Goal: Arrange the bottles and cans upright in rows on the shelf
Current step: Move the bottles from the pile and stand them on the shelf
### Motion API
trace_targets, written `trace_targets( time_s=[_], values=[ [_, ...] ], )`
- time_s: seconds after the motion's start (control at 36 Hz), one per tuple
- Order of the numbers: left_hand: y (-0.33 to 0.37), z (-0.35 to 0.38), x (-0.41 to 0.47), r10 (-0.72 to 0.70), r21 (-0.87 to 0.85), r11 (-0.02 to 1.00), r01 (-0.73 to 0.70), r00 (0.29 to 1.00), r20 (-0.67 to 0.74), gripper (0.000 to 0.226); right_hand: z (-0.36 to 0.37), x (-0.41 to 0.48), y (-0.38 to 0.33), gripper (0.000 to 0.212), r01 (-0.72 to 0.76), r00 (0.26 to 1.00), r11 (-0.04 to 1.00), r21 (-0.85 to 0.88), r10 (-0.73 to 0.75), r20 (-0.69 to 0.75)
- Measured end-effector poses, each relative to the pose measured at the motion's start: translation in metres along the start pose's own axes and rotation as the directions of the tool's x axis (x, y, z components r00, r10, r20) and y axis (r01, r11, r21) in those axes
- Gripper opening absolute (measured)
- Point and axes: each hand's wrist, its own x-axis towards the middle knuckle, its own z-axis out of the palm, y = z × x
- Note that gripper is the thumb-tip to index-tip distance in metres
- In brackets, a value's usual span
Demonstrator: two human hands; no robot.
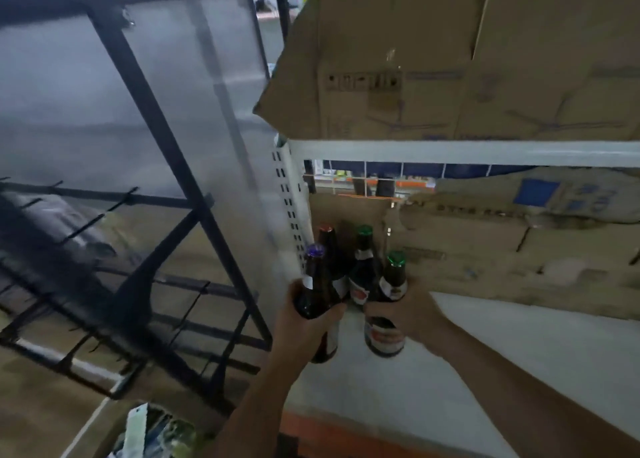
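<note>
My left hand (304, 329) grips a dark brown bottle with a purple cap (315, 284), upright at the left end of the white shelf (519, 371). A dark bottle with a green cap (389, 291) stands upright beside it, and my right hand (405, 314) holds it around the middle. Behind these two stand a brown bottle with a red cap (329, 243) and a second green-capped bottle (363, 260), both upright against the cardboard at the back. The front bottles' bases sit at or just above the shelf surface; I cannot tell which.
Flattened cardboard (519, 249) leans along the back of the shelf to the right. A cardboard box (433, 59) sits on the upper shelf board (450, 151). A perforated white upright (287, 208) bounds the shelf's left side. A black metal rack (156, 180) stands further left. A bag (152, 433) lies below.
</note>
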Motion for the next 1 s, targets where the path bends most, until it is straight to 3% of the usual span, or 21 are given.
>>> trace_targets(
  time_s=[0.11, 0.25, 0.33, 0.39, 0.5, 0.61, 0.69, 0.86, 1.0],
  values=[
    [-0.018, -0.017, 0.024, -0.058, 0.036, 0.998, 0.053, 0.984, 0.166, 0.061, 0.024, 0.001, 0.015, 0.028, -0.084, 0.987, 0.996, 0.011, 0.084, -0.138],
    [-0.031, -0.019, 0.039, -0.067, -0.005, 0.998, 0.070, 0.965, 0.255, 0.046, 0.039, -0.001, 0.029, 0.027, -0.151, 0.952, 0.988, 0.036, 0.155, -0.263],
    [-0.036, -0.019, 0.044, -0.077, 0.016, 0.997, 0.075, 0.958, 0.275, 0.063, 0.045, 0.004, 0.031, 0.033, -0.120, 0.955, 0.993, 0.010, 0.118, -0.273],
    [-0.039, -0.018, 0.047, -0.066, 0.018, 0.998, 0.063, 0.960, 0.272, 0.078, 0.051, 0.008, 0.031, 0.043, -0.088, 0.960, 0.996, -0.034, 0.076, -0.268],
    [-0.039, -0.015, 0.049, -0.015, -0.014, 1.000, 0.020, 0.956, 0.294, 0.072, 0.050, 0.017, 0.037, 0.056, -0.063, 0.971, 0.997, -0.055, 0.048, -0.233],
    [-0.048, -0.019, 0.057, 0.017, 0.068, 0.997, -0.040, 0.950, 0.313, 0.083, 0.034, 0.020, 0.045, 0.075, 0.000, 0.998, 0.987, -0.158, -0.009, -0.057],
    [-0.052, -0.026, 0.064, -0.006, 0.140, 0.989, -0.040, 0.949, 0.315, 0.095, 0.023, 0.017, 0.063, 0.075, -0.044, 0.999, 0.968, -0.246, 0.049, 0.017],
    [-0.062, -0.029, 0.070, -0.013, 0.226, 0.971, -0.077, 0.927, 0.375, 0.076, 0.020, 0.011, 0.066, 0.085, -0.098, 0.994, 0.948, -0.303, 0.111, 0.024],
    [-0.043, -0.030, 0.071, 0.041, 0.163, 0.977, -0.140, 0.867, 0.497, 0.056, 0.030, 0.020, 0.063, 0.064, -0.072, 0.997, 0.947, -0.313, 0.080, 0.013]
  ],
)
